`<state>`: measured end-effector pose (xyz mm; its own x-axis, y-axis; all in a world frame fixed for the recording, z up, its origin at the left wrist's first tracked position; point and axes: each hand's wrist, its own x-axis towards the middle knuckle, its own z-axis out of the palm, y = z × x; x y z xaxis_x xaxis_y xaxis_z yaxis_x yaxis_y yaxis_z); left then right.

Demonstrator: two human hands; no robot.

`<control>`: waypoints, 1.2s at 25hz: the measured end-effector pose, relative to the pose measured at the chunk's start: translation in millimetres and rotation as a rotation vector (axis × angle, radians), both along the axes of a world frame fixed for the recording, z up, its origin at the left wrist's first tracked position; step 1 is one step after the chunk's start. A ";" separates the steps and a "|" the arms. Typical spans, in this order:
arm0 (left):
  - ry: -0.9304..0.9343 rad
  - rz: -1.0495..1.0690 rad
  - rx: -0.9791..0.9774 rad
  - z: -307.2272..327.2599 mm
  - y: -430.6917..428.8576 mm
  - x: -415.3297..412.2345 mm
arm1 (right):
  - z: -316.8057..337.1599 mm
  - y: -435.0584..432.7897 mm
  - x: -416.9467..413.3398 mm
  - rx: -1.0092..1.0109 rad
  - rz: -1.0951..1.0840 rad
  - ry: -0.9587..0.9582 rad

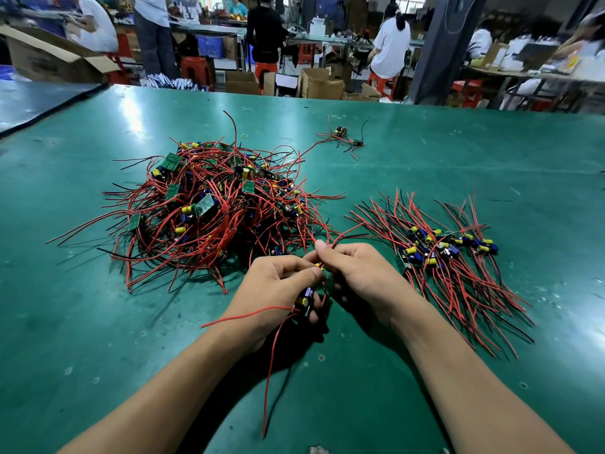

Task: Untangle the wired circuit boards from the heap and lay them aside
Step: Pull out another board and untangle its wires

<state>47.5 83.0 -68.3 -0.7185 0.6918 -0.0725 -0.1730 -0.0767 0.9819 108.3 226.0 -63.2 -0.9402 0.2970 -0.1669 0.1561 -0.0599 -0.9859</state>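
Note:
A tangled heap of small green circuit boards with red and black wires (pixel 209 204) lies on the green table (pixel 458 152), left of centre. To the right lies a sorted row of wired boards (pixel 448 249), their wires fanned out. My left hand (pixel 278 286) grips one wired circuit board (pixel 306 298) with blue and yellow parts; its red wires trail down toward me. My right hand (pixel 357 273) pinches red wires (pixel 340 239) that run up from that board toward the heap. The two hands touch just in front of the heap.
A single wired board (pixel 343 134) lies apart at the far middle of the table, near a small yellow rubber band (pixel 244 136). Beyond the table's far edge are cardboard boxes (pixel 319 81), red stools and several people at benches.

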 end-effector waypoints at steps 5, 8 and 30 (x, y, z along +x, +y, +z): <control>-0.015 -0.016 -0.014 3.3 -2.6 -1.6 | -1.9 4.8 -3.4 0.080 -0.191 0.039; 0.020 -0.027 -0.037 4.6 -3.3 -1.2 | -2.6 10.0 -5.5 0.070 -0.286 0.067; -0.021 -0.027 -0.037 10.4 -4.6 1.8 | 13.8 18.3 -2.8 -0.533 -0.255 0.070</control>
